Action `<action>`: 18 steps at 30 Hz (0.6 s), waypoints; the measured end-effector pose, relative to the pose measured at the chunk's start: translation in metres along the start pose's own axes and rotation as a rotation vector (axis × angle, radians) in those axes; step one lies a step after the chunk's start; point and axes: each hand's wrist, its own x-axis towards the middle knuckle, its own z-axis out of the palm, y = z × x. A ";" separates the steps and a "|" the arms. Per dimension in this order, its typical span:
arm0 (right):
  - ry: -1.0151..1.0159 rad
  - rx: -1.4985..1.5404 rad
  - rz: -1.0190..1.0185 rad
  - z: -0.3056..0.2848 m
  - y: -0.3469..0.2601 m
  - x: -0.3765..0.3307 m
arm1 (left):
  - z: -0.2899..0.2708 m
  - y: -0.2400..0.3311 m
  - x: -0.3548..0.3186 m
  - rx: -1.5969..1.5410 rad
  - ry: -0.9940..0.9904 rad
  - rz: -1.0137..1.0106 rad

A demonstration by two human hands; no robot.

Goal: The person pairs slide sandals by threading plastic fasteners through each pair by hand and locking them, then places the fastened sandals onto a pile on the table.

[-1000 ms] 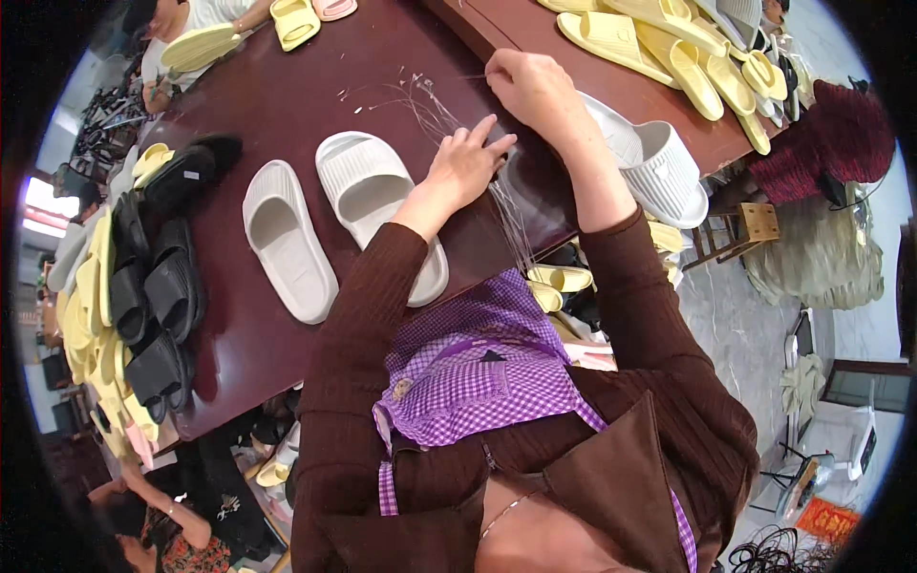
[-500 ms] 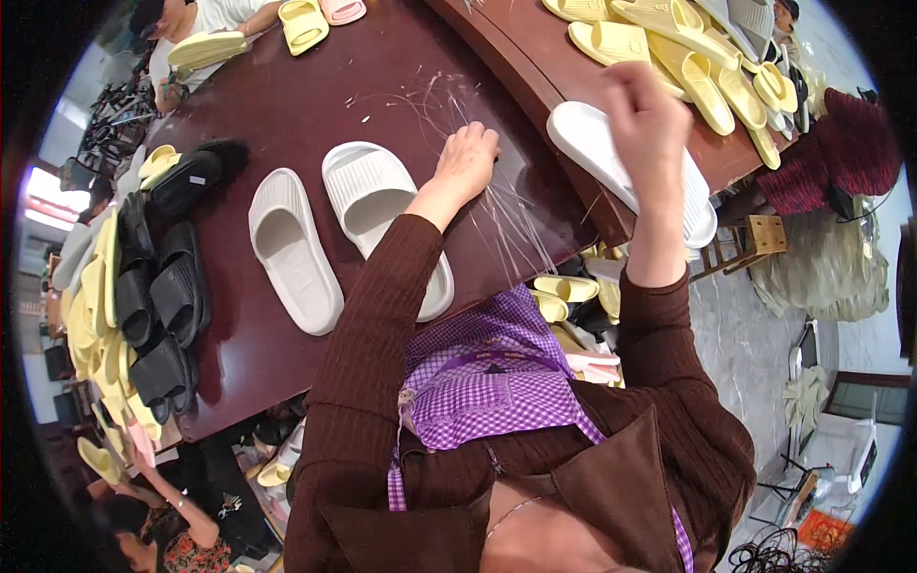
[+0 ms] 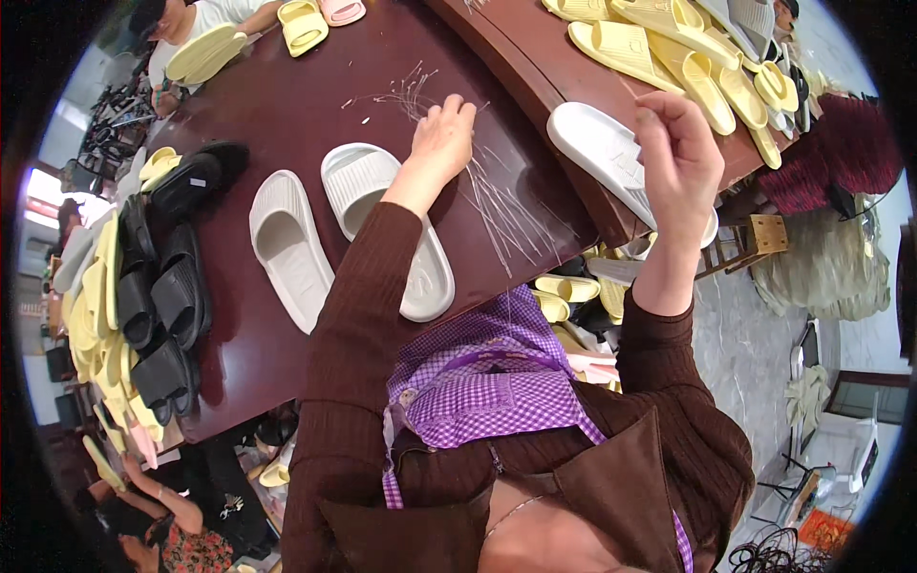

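On the dark red table, my left hand point(image 3: 443, 143) rests with bent fingers at the upper end of a spread of thin, clear strands point(image 3: 501, 215). What lies under its fingertips is hidden. My right hand point(image 3: 682, 158) is raised above a white slipper point(image 3: 585, 137), thumb and fingers pressed together; anything in the pinch is too small to make out. The white slipper lies on the raised board at the right, partly covered by that hand. Two light grey slippers, one at the left point(image 3: 285, 234) and one nearer my hand point(image 3: 358, 172), lie beside my left forearm, which partly covers them.
Black slippers point(image 3: 177, 286) and yellow slippers point(image 3: 91, 315) crowd the left edge. More yellow slippers point(image 3: 702, 81) are heaped at the far right. Across the table, a person point(image 3: 205, 19) is near a yellow pair point(image 3: 205, 55). Another person's arms point(image 3: 172, 501) show at lower left.
My left hand has moved away and slightly left, leaving more of the strands uncovered. My right hand has come lower and to the right. The yellow pair across the table has tilted.
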 end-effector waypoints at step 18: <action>-0.559 0.002 -0.650 0.097 -0.042 -0.072 | -0.130 0.082 -0.171 -1.333 0.630 -0.383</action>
